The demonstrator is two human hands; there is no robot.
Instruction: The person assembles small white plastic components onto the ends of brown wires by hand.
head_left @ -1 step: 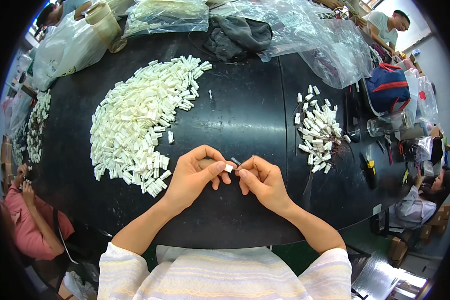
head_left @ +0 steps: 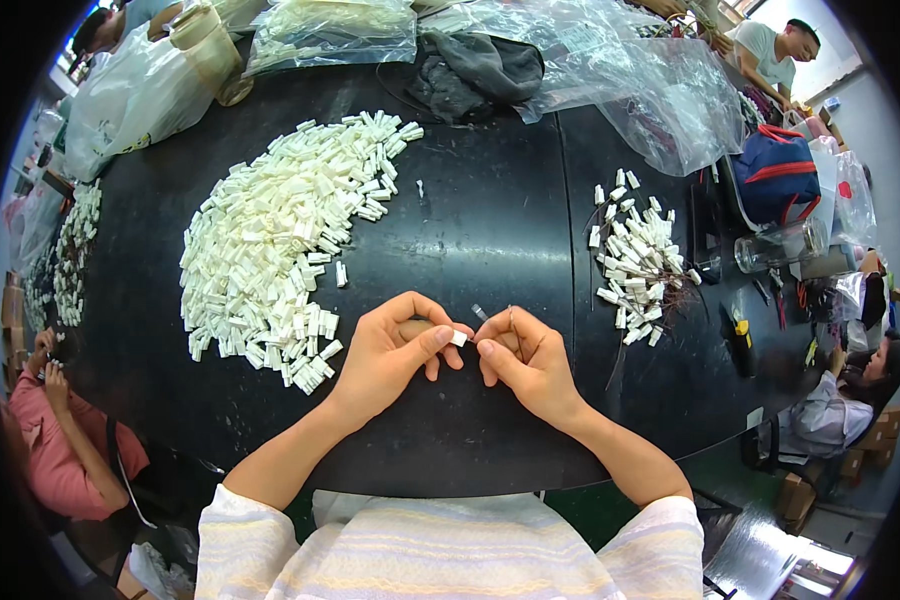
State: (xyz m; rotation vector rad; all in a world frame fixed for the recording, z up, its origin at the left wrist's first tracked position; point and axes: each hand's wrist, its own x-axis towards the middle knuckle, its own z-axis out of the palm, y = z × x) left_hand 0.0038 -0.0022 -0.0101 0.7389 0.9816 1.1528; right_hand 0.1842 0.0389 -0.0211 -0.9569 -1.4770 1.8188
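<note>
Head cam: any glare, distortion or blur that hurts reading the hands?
Head view: strong fisheye, the black table edge bows and the corners go dark; soft sheen on the tabletop and glare on the clear plastic bags; left hand and right hand sharp and evenly lit at centre; rim figures soft.

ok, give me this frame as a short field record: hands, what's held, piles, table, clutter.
left hand: pinches a small white plastic piece at its fingertips
right hand: fingertips meet the same piece from the other side; a thin wire seems to rise from this grip, hard to tell
large pile: white plastic pieces, on the person's left
small pile: white pieces mixed with thin wires, on the right
table: black, glossy
far edge: clear plastic bags, dark cloth
right edge: blue and red bag
</note>
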